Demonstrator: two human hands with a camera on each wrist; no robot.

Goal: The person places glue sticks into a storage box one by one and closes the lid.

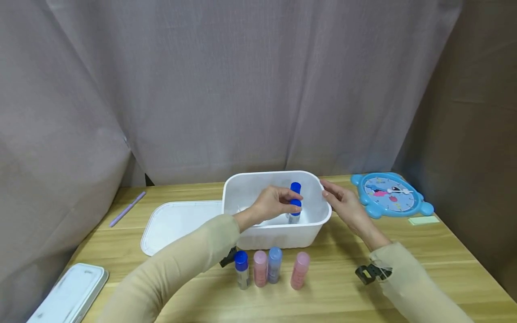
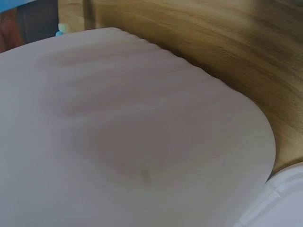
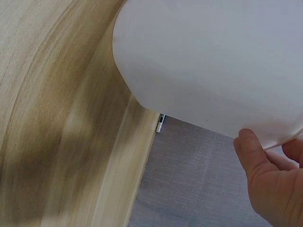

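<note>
In the head view, a white plastic bin point(image 1: 278, 237) stands on the table. My left hand point(image 1: 269, 204) reaches over its near wall and pinches a blue-capped glue stick point(image 1: 295, 217) upright inside. Just behind that one shows another blue cap point(image 1: 296, 186) in the bin. My right hand point(image 1: 348, 208) holds the bin's right rim, with the thumb and fingers on either side in the right wrist view. In front of the bin stand a blue-capped glue stick point(image 1: 242, 270), two pink ones point(image 1: 260, 269) and a light blue one point(image 1: 274, 265). The left wrist view shows mostly the bin's outer wall point(image 2: 156, 142).
A white lid point(image 1: 177, 224) lies left of the bin, partly behind it. Farther left are a purple pen point(image 1: 127, 209) and a white case point(image 1: 66, 294). On the right lie a blue toy clock point(image 1: 392, 195) and a pale green pad point(image 1: 423, 220). Grey curtain point(image 1: 226, 89) hangs behind.
</note>
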